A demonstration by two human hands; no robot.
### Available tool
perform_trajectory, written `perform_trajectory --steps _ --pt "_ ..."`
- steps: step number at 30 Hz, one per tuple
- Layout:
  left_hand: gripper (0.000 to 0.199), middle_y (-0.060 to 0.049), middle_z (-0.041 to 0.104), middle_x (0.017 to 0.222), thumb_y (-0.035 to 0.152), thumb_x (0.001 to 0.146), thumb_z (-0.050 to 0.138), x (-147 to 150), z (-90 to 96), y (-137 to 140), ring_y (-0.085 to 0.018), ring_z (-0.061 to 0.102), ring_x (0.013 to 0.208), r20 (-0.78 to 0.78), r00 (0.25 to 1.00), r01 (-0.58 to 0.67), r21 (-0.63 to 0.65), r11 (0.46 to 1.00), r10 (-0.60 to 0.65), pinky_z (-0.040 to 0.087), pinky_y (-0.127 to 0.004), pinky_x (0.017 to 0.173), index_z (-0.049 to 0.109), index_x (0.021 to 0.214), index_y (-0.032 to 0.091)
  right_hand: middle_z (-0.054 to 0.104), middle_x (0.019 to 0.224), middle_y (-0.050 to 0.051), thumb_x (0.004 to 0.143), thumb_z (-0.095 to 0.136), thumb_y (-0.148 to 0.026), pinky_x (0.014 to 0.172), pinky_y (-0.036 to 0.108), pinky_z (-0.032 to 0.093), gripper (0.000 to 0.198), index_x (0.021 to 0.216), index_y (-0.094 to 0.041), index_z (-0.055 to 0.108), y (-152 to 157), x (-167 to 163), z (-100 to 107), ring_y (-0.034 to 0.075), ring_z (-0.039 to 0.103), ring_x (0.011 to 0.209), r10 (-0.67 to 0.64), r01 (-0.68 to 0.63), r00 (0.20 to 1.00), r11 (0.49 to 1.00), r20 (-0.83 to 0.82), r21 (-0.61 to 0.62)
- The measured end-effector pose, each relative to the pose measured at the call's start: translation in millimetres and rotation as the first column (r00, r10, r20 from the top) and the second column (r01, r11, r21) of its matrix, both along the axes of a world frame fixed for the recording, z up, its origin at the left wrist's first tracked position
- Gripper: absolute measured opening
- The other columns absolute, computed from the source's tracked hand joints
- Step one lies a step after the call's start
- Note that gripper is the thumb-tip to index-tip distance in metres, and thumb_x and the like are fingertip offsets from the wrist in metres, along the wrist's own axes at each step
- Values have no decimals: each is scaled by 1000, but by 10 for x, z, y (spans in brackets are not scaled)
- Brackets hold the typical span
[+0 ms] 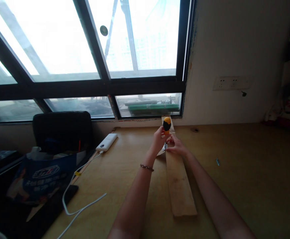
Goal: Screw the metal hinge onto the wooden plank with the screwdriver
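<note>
My left hand (158,139) is wrapped round a screwdriver (167,124) with a yellow and black handle, held upright with its tip pointing down. Beneath it, a small silver hinge-like metal piece (164,147) lies at the left edge of a long wooden board (181,186). My right hand (176,146) rests on the board, its thumb and fingers closed about the metal piece near the screwdriver's lower end. Part of a thinner piece of wood (161,153) sticks out to the left under my left hand. The screwdriver's tip is mostly hidden by my fingers.
On the tabletop (234,189), a white power bank (106,142) with a white cable (67,202) lies to the left. A small metallic item (217,162) is at the right. A black chair (62,132) and a blue bag (45,176) stand beyond the left edge; a window and wall socket (233,83) are behind.
</note>
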State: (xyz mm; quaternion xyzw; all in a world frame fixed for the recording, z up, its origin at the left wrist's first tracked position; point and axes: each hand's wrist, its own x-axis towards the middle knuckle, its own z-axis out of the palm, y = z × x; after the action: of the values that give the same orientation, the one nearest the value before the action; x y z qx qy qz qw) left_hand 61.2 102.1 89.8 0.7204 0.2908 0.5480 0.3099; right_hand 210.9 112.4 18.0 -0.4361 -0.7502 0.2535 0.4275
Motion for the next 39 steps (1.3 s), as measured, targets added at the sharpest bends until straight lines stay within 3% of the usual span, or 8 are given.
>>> perform_trajectory --steps 11,16,20,25,32,39 --pt "34 -12 57 112 16 80 49 -61 38 23 -19 53 106 25 985 172 23 985 -173 42 -33 88 43 113 17 62 93 4 53 76 -37 83 37 42 75 118 -22 43 25 3 -37 20 57 88 19 -19 999 1000 -30 -16" --pt "35 -11 58 108 18 79 52 -60 49 -7 -18 55 102 10 987 158 10 987 -158 43 -34 88 44 113 18 62 92 4 54 76 -37 82 38 42 75 118 -20 43 23 7 -30 20 56 87 16 -16 1000 1000 -16 -12" --pt "37 -6 60 96 19 70 62 -24 22 -6 -18 58 93 2 997 80 -22 997 -80 46 -34 85 50 106 18 61 90 4 54 76 -36 81 37 42 71 115 -18 46 13 6 -20 20 55 86 0 1 1000 1000 -19 2" --pt "31 -6 58 95 20 69 63 -13 9 15 -17 58 88 46 999 -8 -5 1000 8 49 -31 77 56 100 19 62 91 3 54 76 -35 82 37 41 73 118 -20 43 14 1 -17 19 55 87 21 -22 999 1000 -24 -22" --pt "32 -7 61 103 17 76 54 -74 108 -44 -18 57 97 -26 998 58 49 997 -57 44 -34 86 53 109 19 62 93 3 54 76 -35 82 36 41 74 118 -20 43 -17 6 2 19 56 87 13 -14 999 1000 -30 -25" --pt "27 -10 61 103 22 80 51 -114 125 -14 -18 58 97 37 990 138 40 990 -139 44 -32 85 49 106 16 62 94 4 54 76 -36 83 37 41 75 118 -20 42 -6 3 -16 20 56 88 17 -17 999 1000 -33 -21"
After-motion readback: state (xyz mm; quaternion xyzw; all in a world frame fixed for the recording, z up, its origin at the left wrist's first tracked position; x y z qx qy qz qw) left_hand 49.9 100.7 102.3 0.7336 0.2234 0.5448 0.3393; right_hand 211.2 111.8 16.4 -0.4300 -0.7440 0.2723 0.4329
